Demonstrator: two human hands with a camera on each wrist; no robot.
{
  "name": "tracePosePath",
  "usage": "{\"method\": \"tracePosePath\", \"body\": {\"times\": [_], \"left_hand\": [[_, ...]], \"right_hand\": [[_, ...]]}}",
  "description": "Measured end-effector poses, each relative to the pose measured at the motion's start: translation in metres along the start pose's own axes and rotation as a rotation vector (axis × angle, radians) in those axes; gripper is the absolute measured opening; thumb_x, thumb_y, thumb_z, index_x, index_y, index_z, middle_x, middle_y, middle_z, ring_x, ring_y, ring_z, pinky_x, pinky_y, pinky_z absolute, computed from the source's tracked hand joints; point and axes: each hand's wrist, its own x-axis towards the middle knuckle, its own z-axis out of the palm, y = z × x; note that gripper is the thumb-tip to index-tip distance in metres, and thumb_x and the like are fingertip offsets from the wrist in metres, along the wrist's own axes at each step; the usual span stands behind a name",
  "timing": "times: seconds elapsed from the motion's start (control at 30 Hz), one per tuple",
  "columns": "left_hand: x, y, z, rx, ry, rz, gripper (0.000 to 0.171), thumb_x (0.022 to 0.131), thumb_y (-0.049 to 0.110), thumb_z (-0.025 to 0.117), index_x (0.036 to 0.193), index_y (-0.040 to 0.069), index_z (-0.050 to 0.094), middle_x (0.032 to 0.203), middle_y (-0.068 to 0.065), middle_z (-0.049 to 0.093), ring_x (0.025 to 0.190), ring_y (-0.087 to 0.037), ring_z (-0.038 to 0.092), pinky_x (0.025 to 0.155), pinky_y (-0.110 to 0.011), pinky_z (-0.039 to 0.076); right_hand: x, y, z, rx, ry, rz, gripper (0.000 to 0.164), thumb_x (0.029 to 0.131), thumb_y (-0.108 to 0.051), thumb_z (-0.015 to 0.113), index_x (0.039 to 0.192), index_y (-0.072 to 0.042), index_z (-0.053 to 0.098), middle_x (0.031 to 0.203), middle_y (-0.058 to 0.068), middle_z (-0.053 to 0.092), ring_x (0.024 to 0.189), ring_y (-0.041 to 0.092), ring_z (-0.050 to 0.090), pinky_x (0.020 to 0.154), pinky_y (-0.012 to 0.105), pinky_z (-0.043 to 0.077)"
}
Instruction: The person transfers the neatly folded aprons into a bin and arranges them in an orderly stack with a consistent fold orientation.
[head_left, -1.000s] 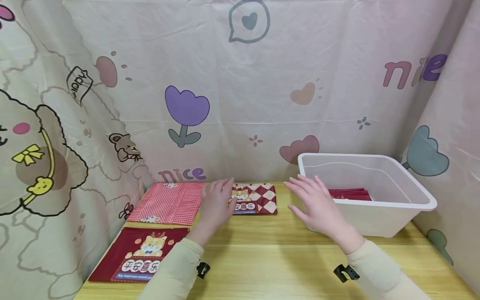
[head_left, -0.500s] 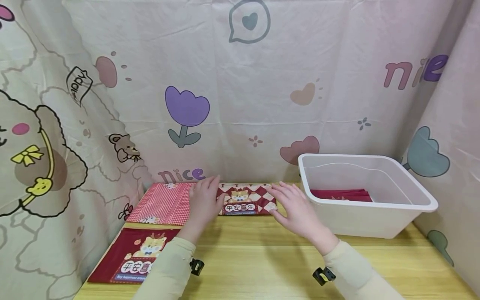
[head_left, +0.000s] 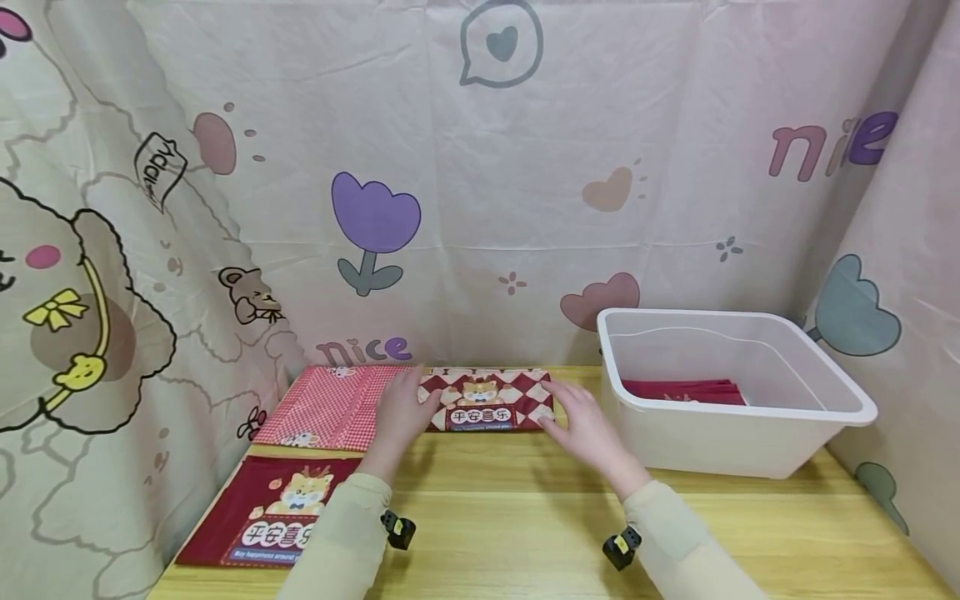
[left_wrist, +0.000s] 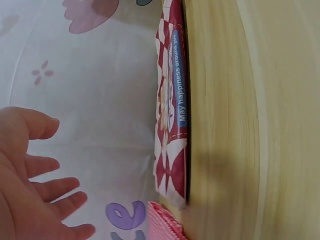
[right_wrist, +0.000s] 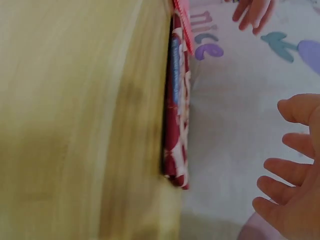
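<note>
A folded red-and-cream diamond-patterned cloth with a cartoon animal and lettering lies at the back of the table. My left hand hovers by its left end, overlapping a pink gingham cloth in the head view. Opposite it, at the cloth's right end, is my right hand. Both wrist views show fingers spread loosely with nothing between them: the left hand and the right hand are each apart from the diamond cloth. Its thick folded edge shows in the right wrist view.
At front left lies a dark red cloth with the same animal print, partly behind my left sleeve. A white plastic bin stands at the right, with folded red cloth inside. A printed curtain hangs behind the table.
My right hand has moved left, from beside the bin to the right end of the diamond cloth. The left hand has shifted left, uncovering more of that cloth, which stays in place.
</note>
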Motion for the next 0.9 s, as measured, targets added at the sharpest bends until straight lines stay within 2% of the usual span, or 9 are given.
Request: {"method": "tracePosePath", "body": {"times": [0.23, 0.43, 0.67, 0.9], "left_hand": [[0.006, -0.009, 0.006, -0.182, -0.086, -0.217, 0.062, 0.095, 0.025, 0.062, 0.144, -0.007, 0.042, 0.144, -0.030, 0.044, 0.133, -0.047, 0.039, 0.112, -0.056, 0.030], [0.008, -0.014, 0.011, -0.287, -0.143, -0.349, 0.065, 0.096, 0.026, 0.060, 0.146, -0.009, 0.037, 0.148, -0.031, 0.038, 0.137, -0.046, 0.033, 0.114, -0.055, 0.026], [0.011, -0.026, 0.016, -0.383, -0.168, -0.412, 0.066, 0.097, 0.025, 0.058, 0.145, -0.013, 0.034, 0.147, -0.034, 0.036, 0.136, -0.048, 0.034, 0.113, -0.055, 0.027], [0.013, -0.034, 0.019, -0.419, -0.197, -0.493, 0.069, 0.096, 0.026, 0.058, 0.147, -0.012, 0.030, 0.147, -0.034, 0.036, 0.134, -0.047, 0.037, 0.113, -0.055, 0.028]], "right_hand": [[0.006, 0.016, 0.016, 0.092, -0.019, 0.135, 0.054, 0.091, -0.015, 0.070, 0.139, 0.002, 0.052, 0.138, 0.024, 0.053, 0.128, 0.043, 0.047, 0.108, 0.056, 0.036], [0.010, 0.028, 0.029, 0.121, -0.012, 0.200, 0.051, 0.092, -0.014, 0.068, 0.137, 0.006, 0.052, 0.136, 0.027, 0.053, 0.127, 0.045, 0.048, 0.108, 0.055, 0.036], [0.015, 0.036, 0.037, 0.159, -0.043, 0.289, 0.053, 0.093, -0.014, 0.066, 0.138, 0.008, 0.049, 0.139, 0.030, 0.049, 0.130, 0.046, 0.044, 0.109, 0.056, 0.034], [0.019, 0.042, 0.045, 0.192, -0.034, 0.330, 0.054, 0.093, -0.014, 0.065, 0.138, 0.012, 0.046, 0.135, 0.033, 0.051, 0.120, 0.048, 0.052, 0.102, 0.055, 0.042]]}}
